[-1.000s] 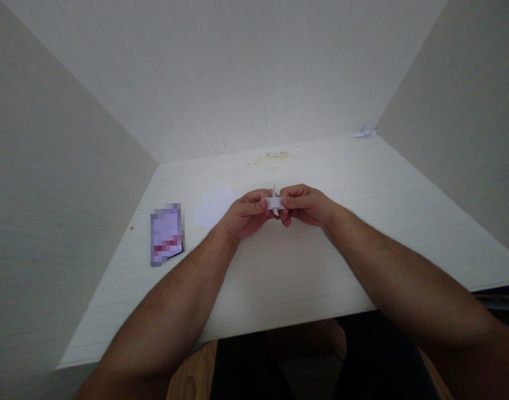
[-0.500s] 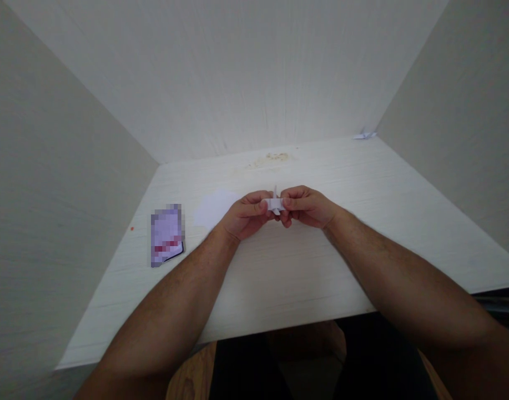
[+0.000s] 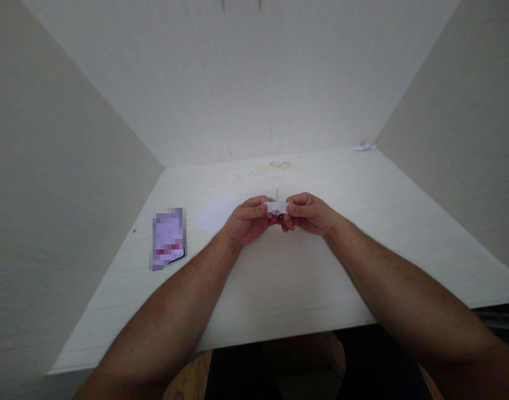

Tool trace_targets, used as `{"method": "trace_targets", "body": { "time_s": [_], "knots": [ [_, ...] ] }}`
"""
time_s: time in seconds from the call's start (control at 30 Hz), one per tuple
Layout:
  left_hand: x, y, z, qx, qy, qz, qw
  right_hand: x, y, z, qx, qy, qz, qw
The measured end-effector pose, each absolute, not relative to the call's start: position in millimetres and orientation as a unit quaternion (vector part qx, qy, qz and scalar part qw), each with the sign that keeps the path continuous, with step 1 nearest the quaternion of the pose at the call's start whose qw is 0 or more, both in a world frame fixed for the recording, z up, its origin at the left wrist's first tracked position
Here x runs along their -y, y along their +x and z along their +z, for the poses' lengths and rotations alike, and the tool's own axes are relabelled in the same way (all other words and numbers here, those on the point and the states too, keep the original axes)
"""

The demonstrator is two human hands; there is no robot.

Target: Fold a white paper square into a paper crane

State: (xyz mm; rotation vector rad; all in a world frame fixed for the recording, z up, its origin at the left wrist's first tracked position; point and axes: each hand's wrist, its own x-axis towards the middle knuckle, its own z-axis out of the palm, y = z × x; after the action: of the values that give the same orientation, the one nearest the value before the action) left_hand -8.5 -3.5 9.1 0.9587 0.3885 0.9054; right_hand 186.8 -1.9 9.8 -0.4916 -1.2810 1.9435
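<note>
A small piece of folded white paper (image 3: pixel 276 208) is stretched between my two hands, just above the table. My left hand (image 3: pixel 250 218) pinches its left end between thumb and fingers. At the other end, my right hand (image 3: pixel 310 214) grips it the same way, thumb on top. A thin pointed part of the paper stands up from its middle, away from me. The fingers beneath hide its underside.
A phone (image 3: pixel 168 239) with a blurred screen lies to the left on the white table (image 3: pixel 287 289). Behind my left hand is a pale white sheet (image 3: pixel 216 211). Another folded white paper piece (image 3: pixel 366 146) sits in the far right corner. Panels enclose the back and sides.
The view has shifted slightly, so everything sits a little lower. Both hands keep their hold on the folded paper, whose lower tip shows less and whose middle looks slightly more spread.
</note>
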Motion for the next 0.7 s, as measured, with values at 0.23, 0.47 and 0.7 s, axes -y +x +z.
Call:
{"method": "trace_targets", "body": {
  "time_s": [0.23,0.47,0.7],
  "knots": [
    [3.7,-9.2,10.0,-0.174,0.442,0.427,0.769,0.5,188.3,7.5,0.499,-0.207,0.743,0.395],
    [3.1,-11.1,7.7,-0.158,0.433,0.445,0.768,0.0,192.1,9.2,0.496,-0.216,0.725,0.426],
    [3.6,-13.8,5.2,-0.159,0.447,0.418,0.775,0.8,195.5,8.0,0.495,-0.194,0.735,0.421]
  ]
}}
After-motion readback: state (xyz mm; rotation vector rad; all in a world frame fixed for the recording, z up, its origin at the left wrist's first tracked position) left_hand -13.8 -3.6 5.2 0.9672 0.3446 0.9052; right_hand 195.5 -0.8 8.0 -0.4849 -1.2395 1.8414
